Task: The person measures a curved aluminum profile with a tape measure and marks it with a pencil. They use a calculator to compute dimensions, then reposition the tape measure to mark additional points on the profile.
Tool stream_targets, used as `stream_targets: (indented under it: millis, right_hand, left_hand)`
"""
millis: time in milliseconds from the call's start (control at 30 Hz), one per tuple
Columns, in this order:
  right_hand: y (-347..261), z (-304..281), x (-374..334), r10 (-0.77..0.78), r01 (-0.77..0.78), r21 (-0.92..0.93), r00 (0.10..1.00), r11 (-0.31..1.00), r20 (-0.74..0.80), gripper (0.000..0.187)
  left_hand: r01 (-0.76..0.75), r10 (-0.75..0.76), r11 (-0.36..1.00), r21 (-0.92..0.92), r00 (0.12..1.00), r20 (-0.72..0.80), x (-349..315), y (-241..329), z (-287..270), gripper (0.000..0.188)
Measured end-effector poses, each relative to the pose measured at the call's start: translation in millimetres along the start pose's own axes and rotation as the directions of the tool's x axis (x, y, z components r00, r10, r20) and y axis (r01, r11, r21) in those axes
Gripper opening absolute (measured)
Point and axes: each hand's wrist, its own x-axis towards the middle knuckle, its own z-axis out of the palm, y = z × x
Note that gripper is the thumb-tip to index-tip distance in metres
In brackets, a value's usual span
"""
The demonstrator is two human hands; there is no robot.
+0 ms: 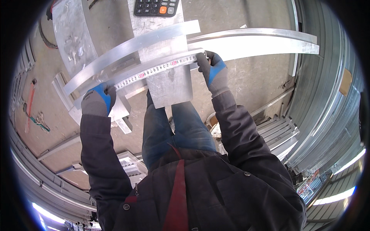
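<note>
left hand (99,100), forearm reaching forward, curls closed around one end of a tape measure (156,70), its palm hidden. the tape stretches along a metal strip (146,66) above a metal beam (169,88). right hand (214,71), elbow bent, pinches the far end. beyond lies a calculator (156,7).

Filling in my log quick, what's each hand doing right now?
Left hand: closed on the tape measure at its left end.
Right hand: closed, pinching at the tape measure's right end.

Silvery plank (170,87) — black calculator (155,7), metal bars (154,35) lying across.
</note>
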Motion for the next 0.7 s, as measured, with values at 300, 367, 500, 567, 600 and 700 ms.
stream_targets:
  millis: [300,367,500,567,600,700]
  right_hand:
    - [9.8,9.7,-12.6,-0.116,0.111,0.251,0.993,0.962,0.004,0.035]
    - [10.2,10.0,-14.0,-0.103,0.097,0.249,0.995,0.963,0.011,0.033]
    - [9.3,6.3,-14.9,-0.053,0.044,0.262,0.998,0.964,0.027,0.031]
    - [9.5,5.2,-14.5,-0.054,0.044,0.276,0.998,0.960,0.031,0.031]
    - [10.1,5.0,-14.3,-0.058,0.047,0.272,0.998,0.961,0.032,0.031]
    - [12.8,5.3,-13.6,-0.070,0.062,0.255,0.997,0.965,0.022,0.031]
  left_hand:
    - [0.034,-0.038,0.999,0.042,0.996,0.076,9.1,-0.9,-3.1,0.038]
    - [0.054,-0.056,0.998,0.021,0.993,0.102,11.6,-0.3,-5.0,0.038]
    - [0.041,-0.055,0.993,0.108,0.990,0.132,16.1,1.8,-9.7,0.038]
    - [0.056,-0.068,0.995,0.086,0.987,0.145,17.9,1.1,-12.8,0.039]
    - [0.039,-0.053,0.995,0.097,0.988,0.148,19.0,0.4,-14.3,0.039]
    - [0.018,-0.036,0.994,0.110,0.986,0.160,23.5,-2.1,-16.6,0.039]
